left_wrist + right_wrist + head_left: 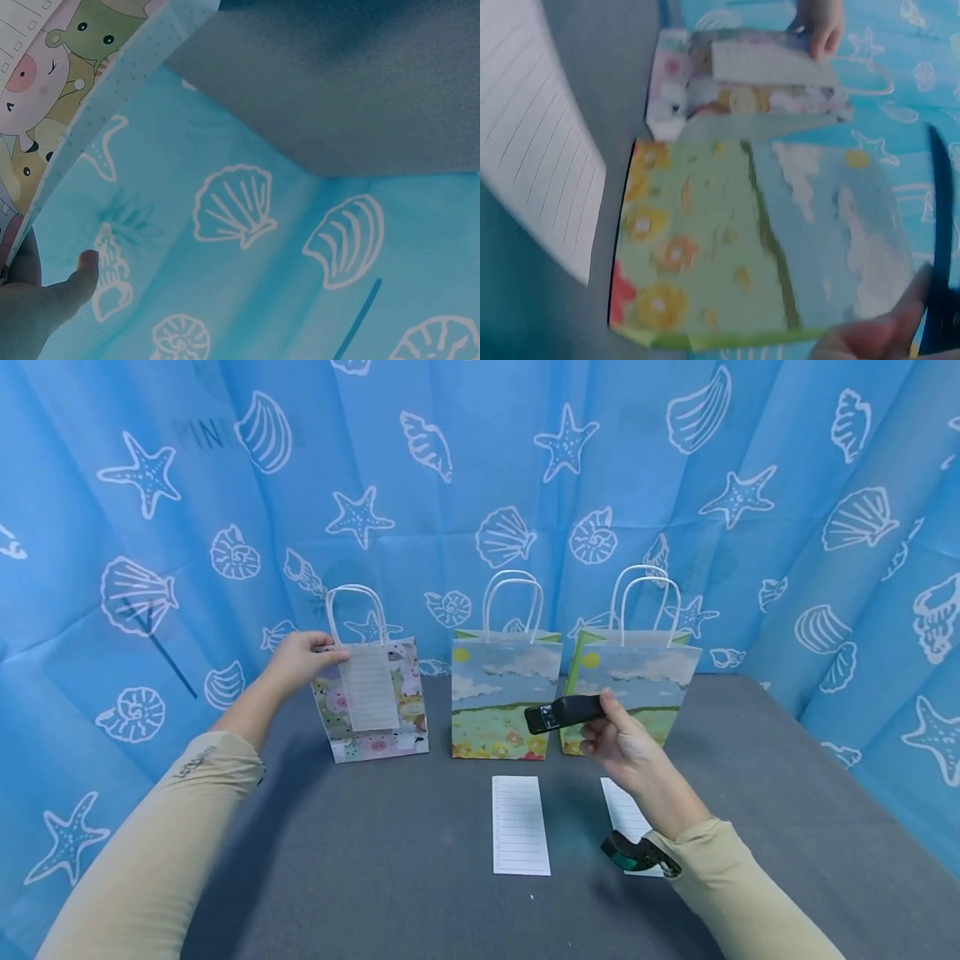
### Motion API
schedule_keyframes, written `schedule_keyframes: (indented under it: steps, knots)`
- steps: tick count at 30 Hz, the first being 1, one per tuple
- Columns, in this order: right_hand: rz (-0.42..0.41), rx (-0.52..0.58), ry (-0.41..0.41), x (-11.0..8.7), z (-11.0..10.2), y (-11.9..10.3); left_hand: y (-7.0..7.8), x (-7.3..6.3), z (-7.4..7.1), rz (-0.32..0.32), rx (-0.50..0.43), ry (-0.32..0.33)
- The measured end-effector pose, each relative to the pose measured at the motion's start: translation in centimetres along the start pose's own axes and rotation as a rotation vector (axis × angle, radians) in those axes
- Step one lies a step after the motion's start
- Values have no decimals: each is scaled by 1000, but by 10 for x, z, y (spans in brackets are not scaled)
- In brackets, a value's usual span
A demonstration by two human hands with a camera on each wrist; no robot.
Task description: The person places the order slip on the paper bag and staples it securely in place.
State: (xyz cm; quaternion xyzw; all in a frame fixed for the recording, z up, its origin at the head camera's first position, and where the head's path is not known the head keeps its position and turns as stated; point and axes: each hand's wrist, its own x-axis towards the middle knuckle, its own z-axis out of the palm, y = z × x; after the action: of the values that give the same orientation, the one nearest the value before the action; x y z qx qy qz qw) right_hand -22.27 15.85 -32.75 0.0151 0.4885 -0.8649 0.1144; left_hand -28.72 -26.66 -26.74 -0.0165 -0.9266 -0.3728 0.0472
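A paper gift bag with cartoon animals stands upright at the left. Against its front hangs a lined paper sheet. My left hand pinches the sheet's upper corner together with the bag's top rim, and the same hand shows there in the right wrist view. In my right hand is a black stapler, held in front of the two landscape bags with its nose toward the left. The right wrist view catches only part of the stapler, dark and blurred.
Two matching bags with a meadow and sky print stand upright, one in the middle and one at the right. Before them on the grey table lie two lined sheets. A blue shell-print curtain hangs behind.
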Motion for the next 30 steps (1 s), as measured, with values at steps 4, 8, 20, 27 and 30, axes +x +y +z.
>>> schedule_keyframes:
  steps: [4, 8, 20, 27, 30]
  knots:
    - [99, 218, 72, 4, 14, 1, 0, -1, -2, 1, 0, 0]
    - [221, 367, 171, 11, 26, 4, -1, -2, -3, 7, 1, 9]
    - [356, 286, 4, 17, 43, 35, -3, -1, -3, 18, 17, 18]
    - [426, 226, -33, 15, 49, 47, -2, -1, -1, 17, 17, 19]
    - [464, 137, -63, 16, 50, 52, -2, 0, 0, 16, 14, 20]
